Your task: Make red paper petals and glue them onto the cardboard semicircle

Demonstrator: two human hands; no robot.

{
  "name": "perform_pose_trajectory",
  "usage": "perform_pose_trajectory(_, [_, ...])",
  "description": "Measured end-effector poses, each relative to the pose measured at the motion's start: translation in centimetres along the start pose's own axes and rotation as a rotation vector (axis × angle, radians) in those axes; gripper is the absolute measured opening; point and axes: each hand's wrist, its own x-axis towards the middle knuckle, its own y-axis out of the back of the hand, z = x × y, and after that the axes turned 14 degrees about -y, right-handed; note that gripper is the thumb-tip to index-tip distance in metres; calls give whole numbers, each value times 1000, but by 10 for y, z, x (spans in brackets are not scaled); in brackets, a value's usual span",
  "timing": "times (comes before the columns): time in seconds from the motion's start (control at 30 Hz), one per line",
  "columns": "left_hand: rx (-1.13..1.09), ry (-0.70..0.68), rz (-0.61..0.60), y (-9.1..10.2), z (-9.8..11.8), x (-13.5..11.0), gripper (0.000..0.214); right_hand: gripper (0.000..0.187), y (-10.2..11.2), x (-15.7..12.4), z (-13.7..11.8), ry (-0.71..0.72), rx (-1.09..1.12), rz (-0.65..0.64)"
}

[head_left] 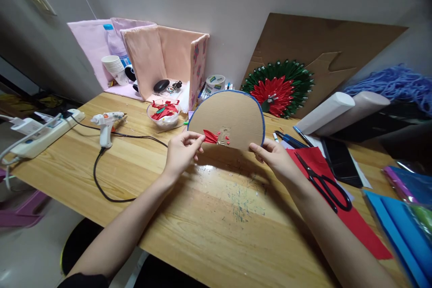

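A rounded cardboard piece with a blue edge stands tilted above the table, its front turned toward me. My right hand is closed on its lower right corner, thumb in front. At its lower left, my left hand pinches the outer tip of a red folded petal, which lies against the card. Whether these fingers also grip the card's edge, I cannot tell. Small red bits and dried marks show beside the petal near the bottom edge.
A glue gun with its black cable and a power strip are at left. Behind stand a bowl of red scraps and a red-green petal flower. Scissors lie on red cloth at right.
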Motion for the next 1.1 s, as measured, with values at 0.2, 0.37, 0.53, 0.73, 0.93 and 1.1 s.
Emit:
perform_pose_trajectory(0.2, [2,-25,44,1,-1,2,29,38,0,2,3,-2,27,1])
perform_pose_trajectory(0.37, [25,-58,77,4,1,4,30,39,0,5,6,-18,30,-1])
perform_pose_trajectory(0.53, [79,-38,-24,3,-2,3,30,41,-3,4,6,-28,16,-27])
perform_pose_trajectory(0.73, [131,-26,-41,2,-3,3,31,43,-6,1,2,-52,32,-16])
perform_pose_trajectory(0.93, [150,-31,-36,2,-3,2,29,45,-7,-1,-1,-57,26,-10])
perform_pose_trajectory(1.1, [170,-73,10,1,-7,2,25,44,-8,0,0,-59,33,-17])
